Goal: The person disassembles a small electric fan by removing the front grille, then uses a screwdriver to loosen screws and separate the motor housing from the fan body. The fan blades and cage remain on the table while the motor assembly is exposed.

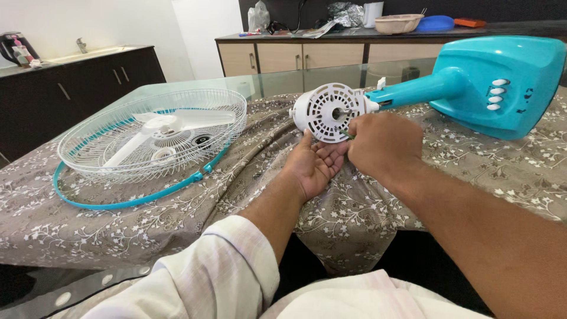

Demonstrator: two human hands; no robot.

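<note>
Head view: a round white plastic motor housing (326, 111), its face pierced with slots and holes, is seen lying on its side at the centre of the tabletop (71, 218), joined by a smooth turquoise neck to a glossy turquoise fan base (508, 82) at the far right, on which four white oval buttons are set. The left hand (310, 165) is laid palm up, open, just below the housing, its fingertips touching the rim. The right hand (378, 142) is closed in a narrow grip on a thin green tool (346, 134) set against the housing's lower edge. At the left, a domed white wire fan guard (153, 133) is placed over a white blade piece, with a turquoise ring (130, 201) around its near edge. The tabletop is glass, draped with a wrinkled grey-brown floral cloth (484, 177). Dark and beige cabinets are noted at the far side.
</note>
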